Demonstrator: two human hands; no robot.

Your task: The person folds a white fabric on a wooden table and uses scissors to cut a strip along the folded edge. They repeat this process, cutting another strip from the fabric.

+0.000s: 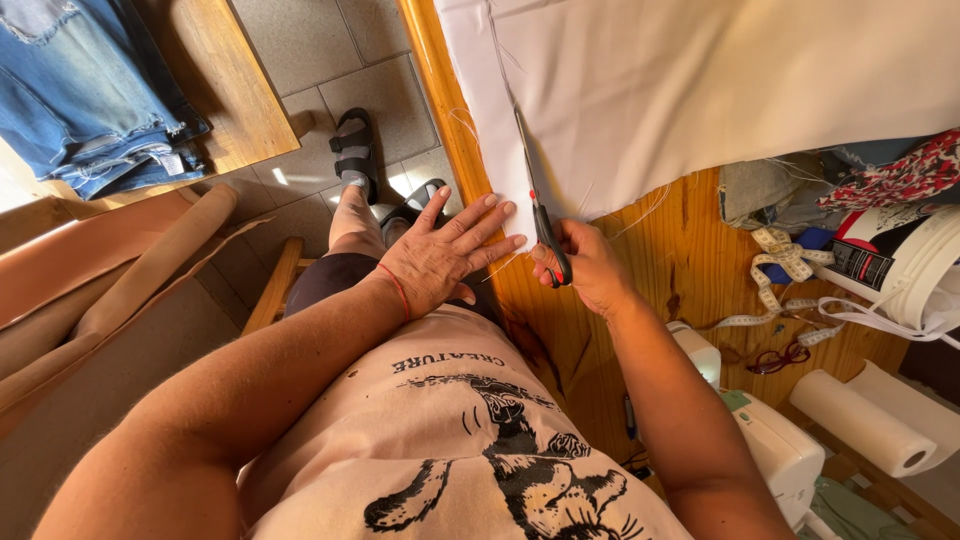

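Observation:
A large sheet of white fabric [700, 80] lies spread on a wooden table [690, 250]. My left hand [445, 255] lies flat, fingers apart, pressing the fabric's near corner at the table edge. My right hand [590, 265] grips a pair of scissors [535, 195] with red-and-black handles. The blades point away from me into the fabric, along a cut line near its left edge. A narrow strip of fabric lies left of the blades.
On the table's right side are a yellow tape measure [780, 262], a white bucket [915, 265], patterned cloth [900, 175], a paper roll [860, 420] and a white sewing machine [770, 440]. Brown paper rolls [120, 280] and jeans [90, 90] lie at left.

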